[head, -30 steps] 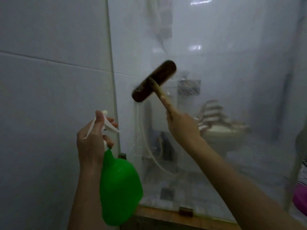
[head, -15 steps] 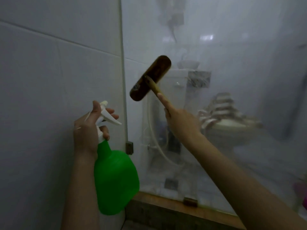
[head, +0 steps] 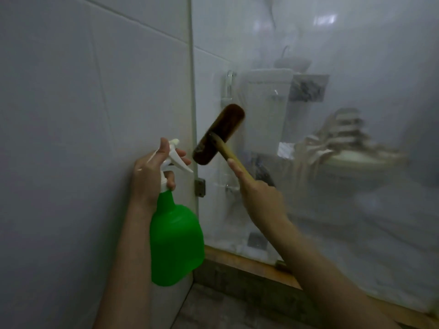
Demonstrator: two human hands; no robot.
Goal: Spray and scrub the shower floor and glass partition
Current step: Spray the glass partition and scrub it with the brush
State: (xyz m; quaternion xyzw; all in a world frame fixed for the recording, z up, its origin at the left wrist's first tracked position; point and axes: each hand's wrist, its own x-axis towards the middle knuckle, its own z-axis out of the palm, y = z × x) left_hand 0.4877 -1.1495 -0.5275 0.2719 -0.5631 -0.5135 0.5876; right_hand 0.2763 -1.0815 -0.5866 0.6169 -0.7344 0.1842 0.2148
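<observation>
- Head view. Left hand (head: pixel 148 179) at 9 o'clock of centre. Its grip is curled round the neck of the green spray bottle (head: pixel 175 241), with fingers at the white trigger. The bottle hangs upright just beside the tiled wall (head: pixel 71 115).
- Right hand (head: pixel 261 200) is at 4 o'clock of centre, its grip wrapped round the wooden handle and the forefinger laid along it. The brush (head: pixel 218 134) has its head slanted 7-to-1 o'clock over the glass partition (head: pixel 356 67). I cannot tell whether the bristles touch the pane.
- Change: half a second ago the head stood higher on the pane. Now it sits nearer the metal bracket (head: pixel 200 187) and just at 2 o'clock of the nozzle.
- Reading: probably a downward scrub stroke along the pane's left edge (the glass looks hazy all over). The shower floor (head: pixel 213 309) at 6 o'clock is not being worked yet.
</observation>
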